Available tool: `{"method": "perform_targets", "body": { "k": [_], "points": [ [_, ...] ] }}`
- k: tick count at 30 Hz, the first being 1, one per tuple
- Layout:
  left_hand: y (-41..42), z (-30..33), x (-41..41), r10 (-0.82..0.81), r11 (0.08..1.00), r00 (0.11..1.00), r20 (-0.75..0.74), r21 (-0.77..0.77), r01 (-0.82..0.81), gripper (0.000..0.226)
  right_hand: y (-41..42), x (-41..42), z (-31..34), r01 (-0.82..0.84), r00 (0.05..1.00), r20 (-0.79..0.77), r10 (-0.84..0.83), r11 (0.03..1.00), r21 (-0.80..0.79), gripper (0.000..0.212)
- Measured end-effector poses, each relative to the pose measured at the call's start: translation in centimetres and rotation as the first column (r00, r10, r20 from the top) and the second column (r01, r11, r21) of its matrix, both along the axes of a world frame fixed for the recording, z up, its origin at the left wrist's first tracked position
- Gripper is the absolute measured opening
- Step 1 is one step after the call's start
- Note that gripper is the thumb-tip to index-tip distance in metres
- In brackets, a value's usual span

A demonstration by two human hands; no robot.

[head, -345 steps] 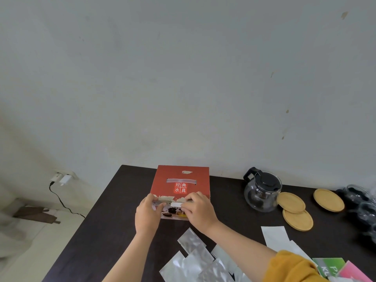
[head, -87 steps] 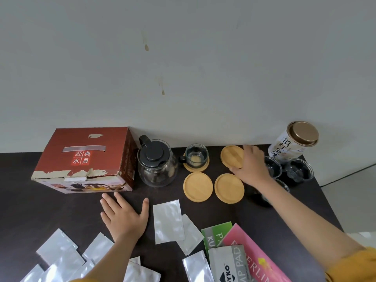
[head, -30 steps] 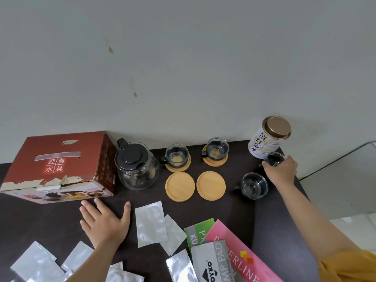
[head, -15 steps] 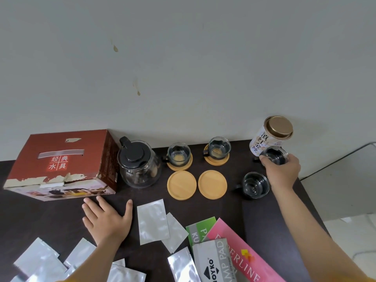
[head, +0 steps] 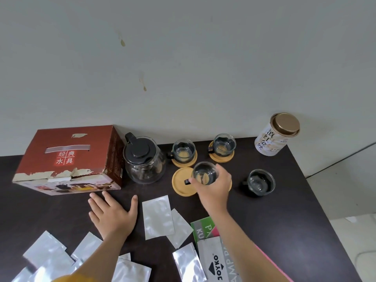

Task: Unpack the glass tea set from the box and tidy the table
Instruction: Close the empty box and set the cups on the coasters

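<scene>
Our right hand [head: 213, 186] gripped a glass cup [head: 204, 173] directly above the near-left coaster [head: 181, 181], our left hand [head: 113, 215] flat.

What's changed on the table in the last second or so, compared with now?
The right hand picked up the glass cup from beside the tea tin and carried it left, over the two bare wooden coasters. The left hand stays flat on the table. The teapot, box, other cups and foil sachets haven't moved.
</scene>
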State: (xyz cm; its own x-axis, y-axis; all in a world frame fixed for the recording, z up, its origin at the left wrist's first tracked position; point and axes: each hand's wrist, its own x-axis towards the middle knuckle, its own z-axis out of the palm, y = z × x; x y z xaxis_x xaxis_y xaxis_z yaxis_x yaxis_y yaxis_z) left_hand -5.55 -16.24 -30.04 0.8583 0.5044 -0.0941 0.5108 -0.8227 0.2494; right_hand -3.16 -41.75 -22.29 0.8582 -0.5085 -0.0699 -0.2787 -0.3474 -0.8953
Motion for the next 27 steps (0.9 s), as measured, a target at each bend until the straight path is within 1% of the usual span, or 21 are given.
{"method": "perform_targets", "body": {
  "k": [2,7,10,13,15,17,19,21,24,27],
  "points": [
    [0.0,0.1,0.0,0.0,1.0,1.0,0.001,0.003,0.0,0.098,1.3,0.2,-0.2,-0.03,0.999,-0.033,0.031,0.999,0.021,0.091],
    [0.0,0.3,-0.1,0.001,1.0,1.0,-0.007,-0.002,-0.001,0.103,3.4,0.6,-1.1,-0.107,0.994,-0.03,0.106,0.994,-0.035,0.087],
    [0.0,0.4,-0.1,-0.003,1.0,1.0,0.0,-0.006,0.003,0.103,3.7,0.7,-1.4,-0.105,0.994,-0.045,0.104,0.994,-0.025,0.089],
    [-0.1,0.4,-0.1,-0.002,1.0,1.0,-0.006,-0.001,0.002,0.103,3.4,0.3,-1.5,-0.133,0.99,-0.038,0.133,0.991,0.003,0.097],
    [-0.1,0.3,-0.1,-0.003,1.0,1.0,-0.008,0.002,0.003,0.103,2.8,-0.3,-1.4,-0.131,0.991,-0.013,0.131,0.991,0.003,0.095],
    [0.0,0.4,-0.1,-0.004,1.0,1.0,-0.011,0.002,0.004,0.104,1.8,-1.1,-1.1,-0.081,0.996,0.039,0.082,0.996,-0.025,0.081],
    [0.0,0.4,-0.1,-0.001,1.0,1.0,-0.009,-0.004,0.001,0.104,0.5,-2.3,-1.2,0.006,0.993,0.118,0.004,0.997,-0.078,0.063],
    [-0.1,0.4,-0.1,0.001,1.0,1.0,-0.005,-0.01,-0.001,0.104,-1.1,-3.5,-1.4,0.101,0.977,0.198,-0.075,0.987,-0.125,0.053],
    [-0.1,0.5,-0.1,0.003,1.0,1.0,-0.004,-0.007,-0.003,0.105,-3.7,-5.0,-1.7,0.209,0.954,0.255,-0.158,0.959,-0.191,0.056],
    [-0.1,0.6,-0.1,0.005,1.0,1.0,-0.007,-0.002,-0.005,0.104,-6.1,-5.5,-2.4,0.383,0.915,0.209,-0.345,0.906,-0.182,0.072]
  ]
}}
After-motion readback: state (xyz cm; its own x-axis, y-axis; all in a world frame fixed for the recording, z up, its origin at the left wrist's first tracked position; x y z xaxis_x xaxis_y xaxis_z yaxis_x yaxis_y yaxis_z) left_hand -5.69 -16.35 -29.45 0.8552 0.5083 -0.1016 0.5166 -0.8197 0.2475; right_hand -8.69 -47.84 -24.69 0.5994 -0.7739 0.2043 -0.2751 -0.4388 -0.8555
